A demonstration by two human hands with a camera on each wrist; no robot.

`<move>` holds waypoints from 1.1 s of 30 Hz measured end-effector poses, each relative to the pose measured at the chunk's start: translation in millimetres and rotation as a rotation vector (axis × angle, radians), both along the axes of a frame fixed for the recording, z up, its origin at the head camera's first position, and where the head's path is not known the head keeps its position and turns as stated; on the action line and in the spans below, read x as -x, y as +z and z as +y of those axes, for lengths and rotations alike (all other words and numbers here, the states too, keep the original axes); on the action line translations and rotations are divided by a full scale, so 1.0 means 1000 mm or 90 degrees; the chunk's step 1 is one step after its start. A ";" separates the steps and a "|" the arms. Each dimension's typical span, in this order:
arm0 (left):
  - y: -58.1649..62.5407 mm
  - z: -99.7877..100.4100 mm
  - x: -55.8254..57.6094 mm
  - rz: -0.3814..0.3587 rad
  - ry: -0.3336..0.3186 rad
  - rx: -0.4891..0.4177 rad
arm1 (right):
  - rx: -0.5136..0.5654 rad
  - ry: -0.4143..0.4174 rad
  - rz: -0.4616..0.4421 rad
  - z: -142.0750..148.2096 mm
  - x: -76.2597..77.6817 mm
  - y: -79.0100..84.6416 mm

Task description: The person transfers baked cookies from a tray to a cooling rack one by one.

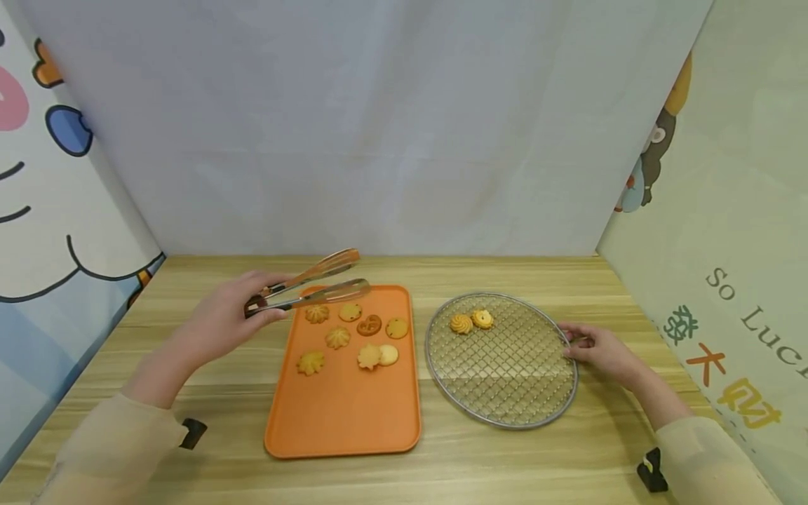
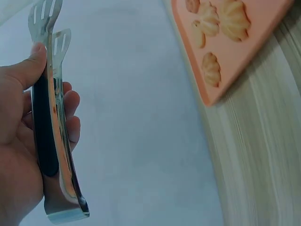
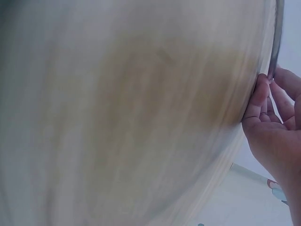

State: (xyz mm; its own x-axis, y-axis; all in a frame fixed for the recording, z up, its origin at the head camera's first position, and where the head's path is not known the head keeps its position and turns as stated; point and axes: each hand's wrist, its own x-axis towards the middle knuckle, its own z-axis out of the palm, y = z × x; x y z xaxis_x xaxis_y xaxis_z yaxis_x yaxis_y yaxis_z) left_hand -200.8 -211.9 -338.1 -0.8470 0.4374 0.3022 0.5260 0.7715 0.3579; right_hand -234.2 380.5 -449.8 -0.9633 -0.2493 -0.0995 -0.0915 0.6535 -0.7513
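Observation:
My left hand (image 1: pixel 227 319) grips metal serving tongs (image 2: pixel 45 122) by their dark handle pads, thumb along one arm. The slotted ends of the tongs stand apart over the back of an orange tray (image 1: pixel 344 421), with nothing between them. Several cookies lie on that tray, among them a pretzel-shaped one (image 1: pixel 369 325) and a flower-shaped one (image 1: pixel 311 362). At the right, my right hand (image 1: pixel 602 354) pinches the rim of a round wire rack (image 1: pixel 517 372). Two cookies sit side by side at the rack's back left: a swirled one (image 1: pixel 461 323) and a pale-topped one (image 1: pixel 482 319).
Tray and rack are side by side on a wood-grain table (image 1: pixel 492 463), a narrow strip between them. A pale curtain (image 1: pixel 379 140) hangs along the table's back edge. Printed panels flank both sides, the right one (image 1: pixel 726 245) with lettering.

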 end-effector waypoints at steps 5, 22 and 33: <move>-0.001 -0.015 -0.002 -0.002 0.018 0.013 | 0.000 0.000 0.004 0.001 0.000 -0.002; -0.015 -0.056 -0.003 0.071 -0.004 0.061 | 0.002 0.003 0.004 -0.001 -0.002 0.000; -0.032 -0.067 0.001 -0.032 -0.010 0.097 | 0.003 0.001 0.002 -0.001 -0.002 0.002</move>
State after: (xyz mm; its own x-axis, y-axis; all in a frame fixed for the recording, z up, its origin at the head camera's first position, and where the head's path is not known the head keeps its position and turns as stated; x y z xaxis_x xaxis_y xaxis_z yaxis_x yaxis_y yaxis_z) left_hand -201.6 -279.1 -370.3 -0.8518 0.4887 0.1886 0.5233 0.8103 0.2638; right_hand -232.1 379.2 -447.9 -0.9634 -0.2506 -0.0949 -0.0949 0.6502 -0.7538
